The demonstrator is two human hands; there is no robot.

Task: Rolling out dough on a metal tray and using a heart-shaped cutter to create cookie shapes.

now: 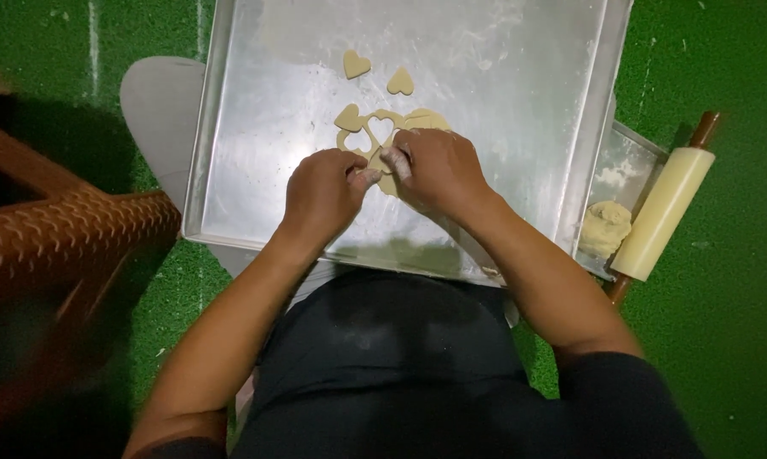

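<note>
Both hands are down on the rolled dough sheet (417, 123), near the middle of my big metal tray (256, 127). Left hand (322, 191): fingers curled tight, fingertips (368, 176) pinching at the dough edge. Right hand (436, 168): curled too, floury fingertips meeting the left ones at the same spot. Can't tell exactly what sits between them; it's either a bit of dough or a cutter, hidden by my knuckles.

Dough sheet has a heart-shaped hole (380, 129) cut through it, just above my fingers. One cut heart (348, 118) lies touching the sheet's left edge. Two more hearts sit apart further up the tray: one (355, 64) on the left, one (400, 82) to its right. Tray surface is dusted with flour.

Off the tray's right side: smaller metal pan (625, 157) partly tucked under it, holding a dough lump (605, 228). Rolling pin (665, 211), cream barrel and brown handles, rests tilted along that pan's right edge.

Green carpet-like floor (732, 323) all round. Brown woven basket (69, 238) at left, blurred. Grey rounded board (161, 110) sticks out from under the tray's left side.
</note>
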